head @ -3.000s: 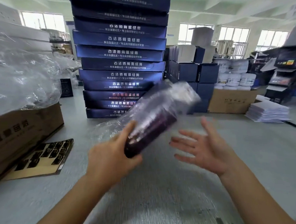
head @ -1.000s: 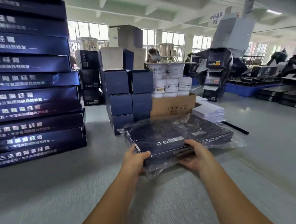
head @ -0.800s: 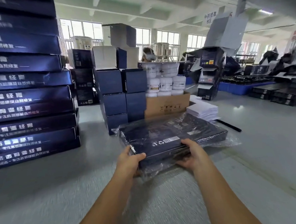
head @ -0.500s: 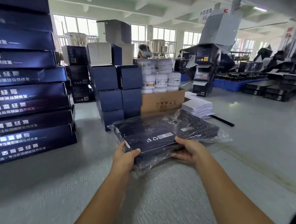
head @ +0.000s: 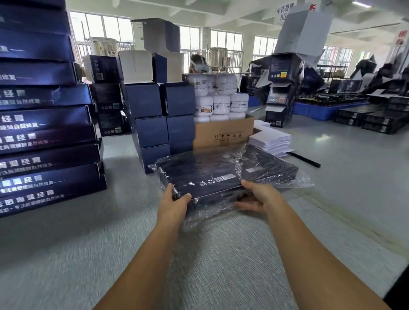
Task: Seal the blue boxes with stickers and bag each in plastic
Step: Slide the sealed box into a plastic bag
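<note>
A single head-worn camera faces forward and slightly down over the worktop (head: 62, 271). It looks from close above the near side.

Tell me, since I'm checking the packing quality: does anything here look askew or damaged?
The stack of blue boxes on the left is uneven, its boxes offset so edges jut out. The bag round the box, gripped by the left hand and right hand, is loose and crumpled, trailing at its right end.

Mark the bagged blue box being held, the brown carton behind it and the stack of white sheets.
bagged blue box (head: 200, 175), head view, top face under the plastic
brown carton (head: 222, 131), head view, front wall
stack of white sheets (head: 269, 139), head view, top sheet
</note>
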